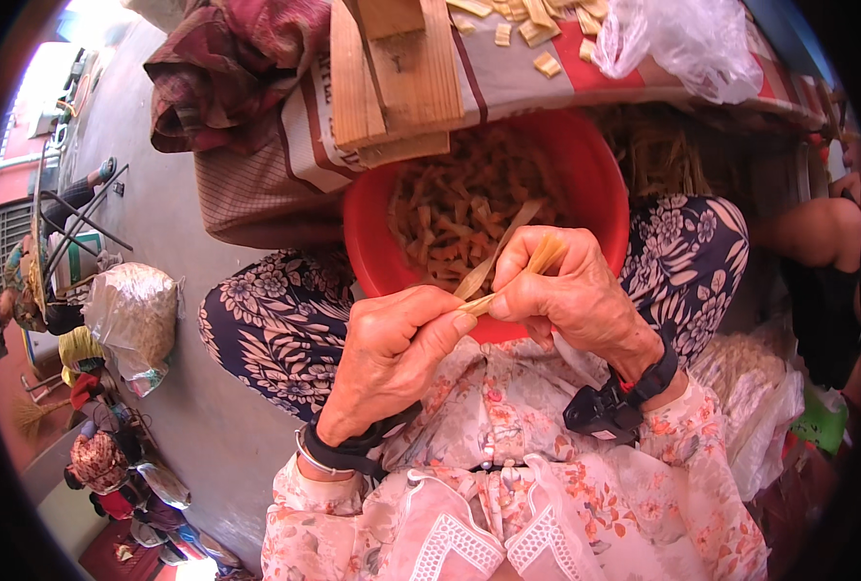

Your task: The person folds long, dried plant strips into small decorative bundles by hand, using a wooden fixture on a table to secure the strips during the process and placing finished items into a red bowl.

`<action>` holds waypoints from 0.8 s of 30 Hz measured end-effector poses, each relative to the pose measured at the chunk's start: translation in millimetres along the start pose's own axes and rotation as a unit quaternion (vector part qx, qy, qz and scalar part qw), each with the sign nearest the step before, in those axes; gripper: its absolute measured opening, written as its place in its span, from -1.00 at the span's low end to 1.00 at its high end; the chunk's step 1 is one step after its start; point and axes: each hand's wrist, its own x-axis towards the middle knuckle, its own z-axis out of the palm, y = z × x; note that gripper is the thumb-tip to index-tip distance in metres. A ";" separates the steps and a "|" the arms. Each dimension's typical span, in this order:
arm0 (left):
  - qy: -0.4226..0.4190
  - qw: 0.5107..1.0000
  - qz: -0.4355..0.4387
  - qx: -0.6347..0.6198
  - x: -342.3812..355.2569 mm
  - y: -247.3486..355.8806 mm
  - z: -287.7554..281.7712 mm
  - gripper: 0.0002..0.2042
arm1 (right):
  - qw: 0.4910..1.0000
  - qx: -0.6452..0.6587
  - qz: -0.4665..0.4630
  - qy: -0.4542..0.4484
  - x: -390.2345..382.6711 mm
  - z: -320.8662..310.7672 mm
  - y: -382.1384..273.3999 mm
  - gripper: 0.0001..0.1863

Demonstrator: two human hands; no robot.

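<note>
Between my hands, over the near rim of a red plastic basin (360, 232), is a pale yellow strip of dried leaf (547, 254). My left hand (387, 349) pinches one end of it between thumb and forefinger. The strip's other part is gripped in my right hand (590, 300), with a fold sticking up past the thumb. A loose end of strip (481, 274) angles up from between the fingertips. Many short folded pieces (460, 198) of similar material lie in the basin, which sits between my knees.
Beyond the basin stands a cloth-covered table (576, 97) with a wooden block frame (397, 87), bunched dark red cloth (232, 68), loose yellow pieces (537, 29) and a clear plastic bag (692, 48). Filled plastic bags flank me left (135, 324) and right (750, 397). Another person's leg (818, 232) is at right.
</note>
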 end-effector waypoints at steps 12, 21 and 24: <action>0.086 0.992 0.089 0.028 81.1 16.2 -83.4 -0.89 | 0.970 -0.084 -0.229 0.015 64.1 16.9 -80.5 -0.88; 0.105 0.991 0.077 0.000 96.2 -2.1 -83.6 -0.92 | 0.946 -0.187 -0.238 0.118 79.2 24.8 -82.9 -0.91; 0.140 0.988 0.065 -0.007 92.1 -9.4 -71.4 -0.90 | 0.948 -0.181 -0.222 0.138 80.1 26.3 -80.4 -0.93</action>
